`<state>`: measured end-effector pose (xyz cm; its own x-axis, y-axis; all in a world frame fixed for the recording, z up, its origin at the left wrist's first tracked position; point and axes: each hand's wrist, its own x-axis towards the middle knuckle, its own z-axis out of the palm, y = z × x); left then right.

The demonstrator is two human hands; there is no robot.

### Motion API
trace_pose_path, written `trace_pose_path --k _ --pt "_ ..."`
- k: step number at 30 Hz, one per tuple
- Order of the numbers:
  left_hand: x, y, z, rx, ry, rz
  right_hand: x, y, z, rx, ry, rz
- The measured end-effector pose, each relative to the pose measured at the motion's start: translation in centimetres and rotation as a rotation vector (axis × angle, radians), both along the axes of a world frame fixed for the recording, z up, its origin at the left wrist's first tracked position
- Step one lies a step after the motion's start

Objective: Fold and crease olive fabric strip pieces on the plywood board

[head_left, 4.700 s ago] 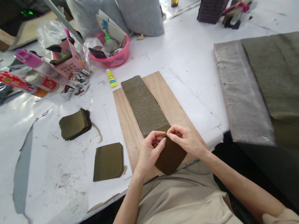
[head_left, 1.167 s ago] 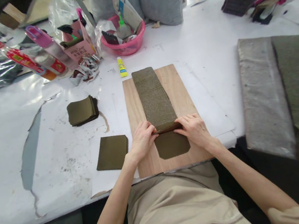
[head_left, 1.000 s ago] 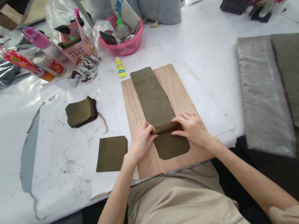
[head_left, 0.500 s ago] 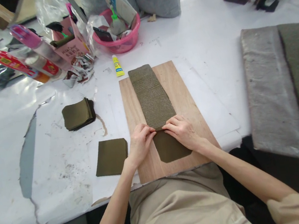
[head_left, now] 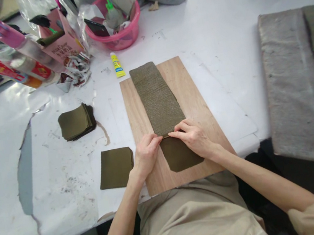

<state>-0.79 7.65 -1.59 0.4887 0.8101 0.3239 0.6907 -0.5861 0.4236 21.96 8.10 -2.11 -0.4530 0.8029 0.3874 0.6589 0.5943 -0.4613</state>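
Note:
A long strip of coarse olive-brown fabric (head_left: 158,98) lies on a wooden board (head_left: 191,90). Its near end meets a smooth dark olive piece (head_left: 179,153) with cut corners. My left hand (head_left: 147,151) pinches the left side of the seam between the two, fingers closed. On the right side, my right hand (head_left: 193,138) has its thumb and fingers pressed together at the same seam. The fingertips of both hands are a short gap apart. Left of the board lie a flat stack of olive squares (head_left: 116,168) and a thicker, curled stack (head_left: 75,122).
Beyond the board are a yellow glue tube (head_left: 117,65) and a pink basket (head_left: 123,39) holding a bottle and a phone. Bottles and a pink box (head_left: 64,48) stand at the back left. Folded grey fabric (head_left: 293,84) lies on the right, past the table's edge.
The view has shifted slightly, so the basket and bottles sit higher and farther left. Both hands remain at the seam, with my right fingertips a little closer to the left ones.

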Motion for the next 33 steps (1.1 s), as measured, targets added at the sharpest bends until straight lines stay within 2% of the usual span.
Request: trace_pose_path --k 5,20,28,33 --pt "-0.1 -0.1 -0.1 0.024 0.045 -0.008 0.1 0.0 0.2 0.005 0.023 -0.004" --pt "0.1 -0.3 -0.2 0.006 -0.056 0.011 0.2 0.2 0.0 -0.03 0.005 0.029" --pt "-0.4 -0.5 -0.9 0.072 0.072 -0.031 0.1 0.3 0.0 -0.023 -0.046 0.025" --pt "-0.4 -0.5 -0.8 0.094 0.106 -0.043 0.1 0.3 0.0 -0.035 -0.043 0.018"
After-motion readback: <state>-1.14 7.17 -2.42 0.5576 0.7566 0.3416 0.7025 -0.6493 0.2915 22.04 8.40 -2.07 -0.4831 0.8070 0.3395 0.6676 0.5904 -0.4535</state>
